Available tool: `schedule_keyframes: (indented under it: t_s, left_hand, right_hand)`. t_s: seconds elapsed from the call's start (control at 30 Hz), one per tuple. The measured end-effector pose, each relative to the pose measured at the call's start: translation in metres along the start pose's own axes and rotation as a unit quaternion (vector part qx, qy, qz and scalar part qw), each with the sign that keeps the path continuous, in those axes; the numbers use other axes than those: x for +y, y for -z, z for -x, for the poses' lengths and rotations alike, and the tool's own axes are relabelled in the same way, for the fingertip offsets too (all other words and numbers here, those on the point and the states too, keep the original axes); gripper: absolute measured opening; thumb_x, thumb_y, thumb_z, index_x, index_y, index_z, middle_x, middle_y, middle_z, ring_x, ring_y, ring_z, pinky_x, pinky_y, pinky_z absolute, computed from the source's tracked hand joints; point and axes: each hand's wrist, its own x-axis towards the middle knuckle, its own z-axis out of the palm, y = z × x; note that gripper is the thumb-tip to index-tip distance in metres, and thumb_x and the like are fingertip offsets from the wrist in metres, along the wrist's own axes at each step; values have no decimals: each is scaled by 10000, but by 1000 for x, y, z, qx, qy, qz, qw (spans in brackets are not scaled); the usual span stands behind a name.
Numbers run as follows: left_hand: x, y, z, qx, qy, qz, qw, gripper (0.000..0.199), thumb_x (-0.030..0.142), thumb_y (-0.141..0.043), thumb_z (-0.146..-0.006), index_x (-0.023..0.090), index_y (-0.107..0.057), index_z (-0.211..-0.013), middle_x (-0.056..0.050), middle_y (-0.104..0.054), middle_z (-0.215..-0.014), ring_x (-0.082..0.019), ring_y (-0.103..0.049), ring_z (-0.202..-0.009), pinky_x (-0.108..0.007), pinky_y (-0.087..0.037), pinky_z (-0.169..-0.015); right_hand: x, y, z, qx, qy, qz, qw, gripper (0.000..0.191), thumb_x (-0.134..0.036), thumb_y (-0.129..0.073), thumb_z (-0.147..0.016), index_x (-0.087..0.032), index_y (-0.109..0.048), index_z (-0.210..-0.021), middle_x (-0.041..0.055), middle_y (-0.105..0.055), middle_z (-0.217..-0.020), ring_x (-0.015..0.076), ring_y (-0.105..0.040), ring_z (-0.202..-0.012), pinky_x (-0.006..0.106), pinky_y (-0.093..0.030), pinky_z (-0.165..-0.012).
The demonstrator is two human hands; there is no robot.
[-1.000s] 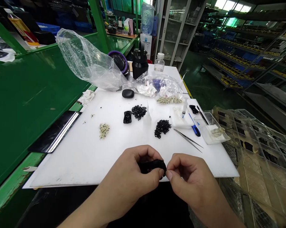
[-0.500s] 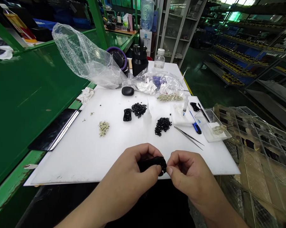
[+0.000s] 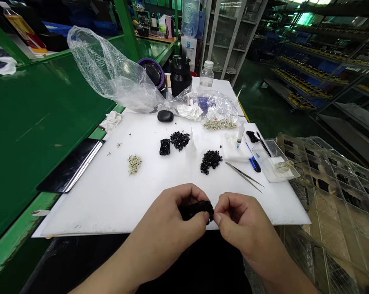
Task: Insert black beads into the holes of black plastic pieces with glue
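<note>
My left hand [image 3: 175, 220] is closed around a small glossy black plastic part [image 3: 196, 210], held low over the front edge of the white board [image 3: 95, 204]. At the part's right end, my right hand [image 3: 241, 222] pinches thumb and forefinger together; whatever lies between them is hidden. Beyond the hands lie a pile of small black pieces [image 3: 211, 160] and a pair of metal tweezers [image 3: 244, 176]. Farther back are a second black heap [image 3: 180, 140], a black part [image 3: 165, 147] of similar gloss, and a white dropper bottle [image 3: 191, 149] with a thin tip.
A pile of pale pieces [image 3: 134, 164] lies left, near a dark shiny panel [image 3: 70, 165]. Clear plastic bags [image 3: 117, 77] and a black bottle [image 3: 181, 77] stand behind. At right are a blue-handled tool [image 3: 255, 164], a clear tray [image 3: 274, 173] and compartment trays [image 3: 334, 228].
Both hands keep their hold at the black plastic part, with only a very slight shift. The view has moved a little; the things on the board lie as before.
</note>
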Motion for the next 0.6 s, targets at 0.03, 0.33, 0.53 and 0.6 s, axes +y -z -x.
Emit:
schedule_keyframes:
  t_s: [0.03, 0.33, 0.53, 0.6]
  left_hand:
    - [-1, 2, 0, -8, -2, 19, 1000, 129, 240, -594, -763, 209, -610, -887, 8, -596, -794, -149, -530, -713, -259, -422, -627]
    - [-8, 25, 3, 65, -13, 50, 997, 451, 208, -698, -684, 247, -553, -1109, -22, -596, -1138, -205, -542, -1039, -290, -421, -844]
    - [-4, 22, 14, 53, -28, 27, 998, 405, 206, -683, -716, 255, -551, -1096, -11, -601, -1131, -209, -548, -1067, -284, -436, -860]
    - [-7, 21, 16, 59, -40, 30, 997, 395, 216, -678, -729, 266, -550, -1099, 0, -603, -1117, -194, -559, -1037, -266, -454, -826]
  right_hand:
    - [-2, 1, 0, -4, 2, 1, 1000, 123, -224, -586, -787, -157, -574, -685, -44, -438, -561, 76, -358, -527, 210, -280, -474]
    - [16, 22, -4, 78, 26, 46, 996, 394, -540, -528, -888, -168, -644, -830, -6, -497, -614, 122, -470, -585, 250, -395, -562]
    - [19, 16, 1, 101, 23, 102, 989, 450, -587, -375, -940, -197, -551, -802, -10, -454, -612, 135, -439, -611, 250, -370, -570]
    - [17, 13, 4, 98, 20, 111, 989, 454, -582, -348, -952, -199, -525, -784, -12, -446, -620, 136, -434, -621, 251, -372, -583]
